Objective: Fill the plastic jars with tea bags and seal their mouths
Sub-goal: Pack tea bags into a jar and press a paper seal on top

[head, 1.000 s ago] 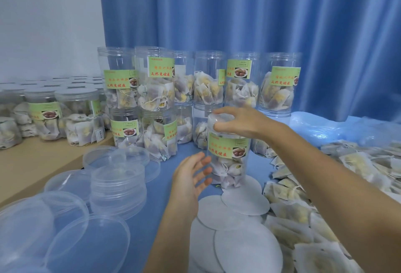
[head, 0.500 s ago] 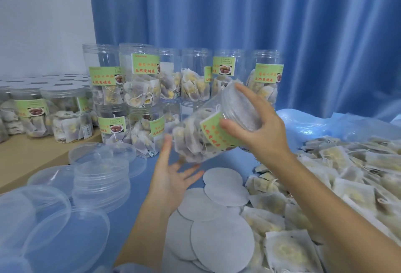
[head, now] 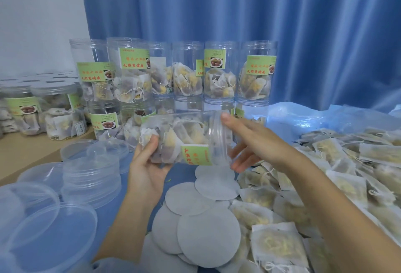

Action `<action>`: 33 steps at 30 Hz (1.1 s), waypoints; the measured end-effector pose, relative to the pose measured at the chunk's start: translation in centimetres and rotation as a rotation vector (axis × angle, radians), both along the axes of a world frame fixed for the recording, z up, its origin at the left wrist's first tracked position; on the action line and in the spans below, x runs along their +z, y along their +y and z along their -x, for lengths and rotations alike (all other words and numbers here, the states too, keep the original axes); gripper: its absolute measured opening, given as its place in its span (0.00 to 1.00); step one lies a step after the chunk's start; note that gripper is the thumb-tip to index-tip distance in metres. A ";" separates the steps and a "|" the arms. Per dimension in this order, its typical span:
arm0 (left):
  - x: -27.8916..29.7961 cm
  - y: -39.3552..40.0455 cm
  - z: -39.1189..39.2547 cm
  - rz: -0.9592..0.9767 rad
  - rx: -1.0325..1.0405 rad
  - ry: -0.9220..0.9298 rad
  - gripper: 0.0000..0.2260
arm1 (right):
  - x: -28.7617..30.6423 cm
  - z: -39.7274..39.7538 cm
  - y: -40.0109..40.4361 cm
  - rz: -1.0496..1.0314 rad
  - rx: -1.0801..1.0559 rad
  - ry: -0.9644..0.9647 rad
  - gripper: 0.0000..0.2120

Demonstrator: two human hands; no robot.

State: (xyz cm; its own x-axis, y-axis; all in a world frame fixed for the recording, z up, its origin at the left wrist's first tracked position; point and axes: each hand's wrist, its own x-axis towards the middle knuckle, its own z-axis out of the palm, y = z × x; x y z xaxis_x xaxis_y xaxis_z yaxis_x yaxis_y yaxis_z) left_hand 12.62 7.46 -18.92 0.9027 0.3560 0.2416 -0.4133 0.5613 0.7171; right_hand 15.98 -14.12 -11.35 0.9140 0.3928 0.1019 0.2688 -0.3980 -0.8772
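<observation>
A clear plastic jar (head: 184, 137) full of tea bags, with a green label, lies on its side in the air above the blue table. My left hand (head: 147, 164) grips its bottom end from below, thumb on the side wall. My right hand (head: 249, 140) is at the mouth end, thumb on the rim and fingers spread beneath and behind it. Round white sealing discs (head: 208, 229) lie in an overlapping pile under the jar. Loose tea bags (head: 338, 177) cover the table on the right.
Two-tier rows of labelled jars (head: 188, 77) with tea bags stand at the back before a blue curtain. Lidded jars (head: 50, 112) sit on a wooden surface at left. Clear plastic lids (head: 91, 177) are stacked and scattered at the front left.
The jar was lifted off the table, tipped fully onto its side and brought lower and nearer. My left hand, open before, now grips its bottom end; my right hand stays at the mouth.
</observation>
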 end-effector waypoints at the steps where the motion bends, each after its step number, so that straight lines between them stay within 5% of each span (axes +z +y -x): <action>1: -0.1 0.0 0.0 -0.004 0.000 -0.010 0.15 | 0.0 0.1 0.1 0.032 -0.004 0.062 0.48; 4: -0.2 -0.2 -0.1 -0.020 0.012 0.009 0.17 | 0.0 0.5 0.4 0.165 0.000 0.135 0.56; 6: -0.2 -0.3 -0.1 -0.019 0.016 0.039 0.17 | 0.3 0.3 0.5 0.210 -0.021 0.055 0.52; 8: -0.1 -0.3 0.0 0.000 0.007 0.080 0.20 | 0.4 0.4 0.3 0.107 0.108 -0.043 0.42; 11: 0.0 -0.3 0.2 0.040 -0.022 0.117 0.27 | 0.3 0.5 0.0 0.030 0.269 -0.231 0.46; 14: 0.1 -0.1 0.3 0.051 -0.011 0.090 0.26 | -0.2 0.4 0.7 -0.016 0.111 -0.258 0.40; 18: 0.0 0.1 0.2 0.026 0.008 0.063 0.17 | -0.1 0.6 1.0 0.103 -0.050 -0.069 0.48; 23: 0.1 -0.3 0.2 0.039 -0.015 0.133 0.27 | 0.5 0.6 0.2 0.114 0.251 -0.318 0.51; 26: 0.1 -0.3 0.4 0.063 -0.038 0.168 0.31 | 0.0 0.5 0.6 0.237 0.149 -0.547 0.47; 33: -0.1 -0.6 0.4 0.028 -0.007 0.159 0.26 | -1.2 -0.2 1.0 0.205 -0.033 -0.553 0.46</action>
State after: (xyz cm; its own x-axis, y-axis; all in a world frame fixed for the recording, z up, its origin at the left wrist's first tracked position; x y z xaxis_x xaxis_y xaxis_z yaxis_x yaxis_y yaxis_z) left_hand 12.21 6.86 -19.03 0.9311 0.3545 0.0857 -0.2921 0.5840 0.7574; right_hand 16.13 -13.11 -12.53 0.7586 0.4274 0.4918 0.6492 -0.5607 -0.5141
